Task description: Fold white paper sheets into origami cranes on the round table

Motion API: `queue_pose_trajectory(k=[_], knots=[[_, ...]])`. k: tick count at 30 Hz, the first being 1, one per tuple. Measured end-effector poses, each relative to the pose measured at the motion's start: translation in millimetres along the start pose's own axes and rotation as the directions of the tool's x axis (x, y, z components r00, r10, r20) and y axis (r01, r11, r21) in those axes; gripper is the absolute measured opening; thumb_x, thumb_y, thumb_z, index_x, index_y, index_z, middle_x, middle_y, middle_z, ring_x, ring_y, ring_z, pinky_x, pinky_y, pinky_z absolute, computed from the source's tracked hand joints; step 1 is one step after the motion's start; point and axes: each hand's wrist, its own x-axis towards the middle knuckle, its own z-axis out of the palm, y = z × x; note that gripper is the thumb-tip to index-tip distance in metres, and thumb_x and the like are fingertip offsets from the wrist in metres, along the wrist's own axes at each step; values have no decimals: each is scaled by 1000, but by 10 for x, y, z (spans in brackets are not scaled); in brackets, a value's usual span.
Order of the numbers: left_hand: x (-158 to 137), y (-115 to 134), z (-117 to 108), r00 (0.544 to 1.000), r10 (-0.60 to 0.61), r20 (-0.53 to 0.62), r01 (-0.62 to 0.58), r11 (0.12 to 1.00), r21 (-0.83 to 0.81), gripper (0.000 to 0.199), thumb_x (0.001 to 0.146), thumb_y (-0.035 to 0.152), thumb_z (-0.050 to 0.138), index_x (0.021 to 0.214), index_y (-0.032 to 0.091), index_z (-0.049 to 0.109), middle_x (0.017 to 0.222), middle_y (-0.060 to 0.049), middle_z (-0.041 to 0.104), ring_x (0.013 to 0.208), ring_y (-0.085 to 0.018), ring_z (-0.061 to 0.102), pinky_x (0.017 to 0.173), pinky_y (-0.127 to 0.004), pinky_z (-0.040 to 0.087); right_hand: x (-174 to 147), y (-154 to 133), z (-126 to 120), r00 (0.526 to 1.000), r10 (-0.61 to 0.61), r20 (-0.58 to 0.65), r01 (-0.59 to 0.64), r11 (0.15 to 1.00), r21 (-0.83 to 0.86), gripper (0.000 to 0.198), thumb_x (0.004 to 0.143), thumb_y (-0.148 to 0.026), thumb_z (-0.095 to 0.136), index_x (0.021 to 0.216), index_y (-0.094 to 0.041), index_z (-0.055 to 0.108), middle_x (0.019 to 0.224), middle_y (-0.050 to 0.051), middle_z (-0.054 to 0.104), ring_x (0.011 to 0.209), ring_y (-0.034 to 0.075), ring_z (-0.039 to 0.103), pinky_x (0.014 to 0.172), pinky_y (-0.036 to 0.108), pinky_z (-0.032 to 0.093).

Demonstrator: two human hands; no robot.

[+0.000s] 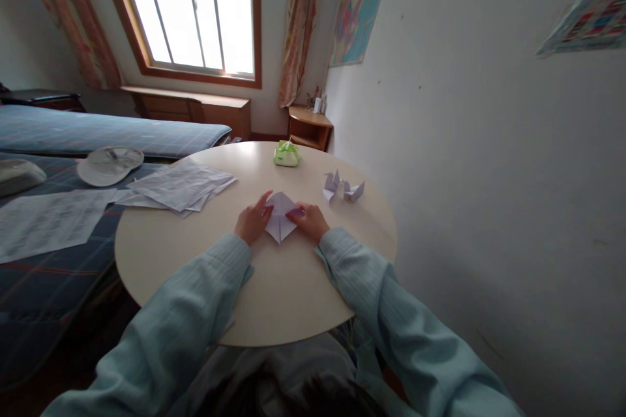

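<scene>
A folded sheet of white paper with a centre crease lies low over the round table, between my two hands. My left hand pinches its left edge with thumb and fingers. On the opposite side, my right hand is closed on the paper's right edge. Two folded paper figures stand to the right beyond my right hand: one taller paper figure with upright points, and a lower paper figure beside it.
The round table carries a green-and-white tissue pack at the back and a stack of printed sheets at the left. A bed with a white cap adjoins on the left; a wall rises on the right.
</scene>
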Motion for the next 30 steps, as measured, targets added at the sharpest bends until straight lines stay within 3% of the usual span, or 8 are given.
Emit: queue_pose_trajectory(k=[3,6,11,14,17,24,30], knots=[[21,-30,14,983,113,-147,-127,988,-91,46,78,20,42,123,19,34,102,-5,61,92,-19,56,79,-31,43,7,13,-2,1000,7,24,-6,1000,-29,23,79,-30,46,82,-17,64,80,4,66,71,13,56,61,20,35],[33,-18,-5,928,224,-298,-266,958,-107,45,73,17,46,117,16,39,108,-7,56,103,-19,48,89,-35,38,18,21,-15,999,36,25,-35,997,-64,24,80,-28,43,85,-18,65,84,5,67,74,14,58,63,20,35],[-21,88,-102,878,202,-433,-275,955,-113,19,70,11,41,83,16,53,83,-6,57,86,-18,51,80,-33,42,24,21,-33,995,102,0,-100,981,-165,26,80,-30,43,84,-18,66,85,7,67,77,17,59,62,23,35],[-73,137,-132,927,228,-296,-284,946,-159,18,70,11,38,68,17,55,69,-3,57,72,-15,53,69,-27,44,24,30,-31,992,126,-14,-126,975,-185,25,79,-31,44,83,-19,66,83,7,67,76,17,59,61,23,35],[-101,162,-111,960,269,-78,-279,941,-191,22,70,13,40,69,19,60,72,-1,62,68,-13,55,69,-25,45,20,42,-25,994,108,-23,-110,980,-166,22,77,-28,46,81,-19,66,81,6,67,75,17,58,62,23,35],[-88,143,-3,922,337,189,-299,933,-200,34,70,18,43,98,23,63,106,0,61,97,-15,54,90,-26,40,19,50,-9,999,30,-24,-31,999,-42,13,71,-18,51,76,-17,62,77,3,63,71,13,54,65,21,36],[-69,118,31,890,398,223,-376,916,-137,38,73,21,43,108,21,58,108,-3,60,103,-18,51,92,-30,38,28,45,22,996,-34,-87,30,999,-40,4,65,-12,49,65,-14,53,67,2,53,64,11,45,60,21,33]])
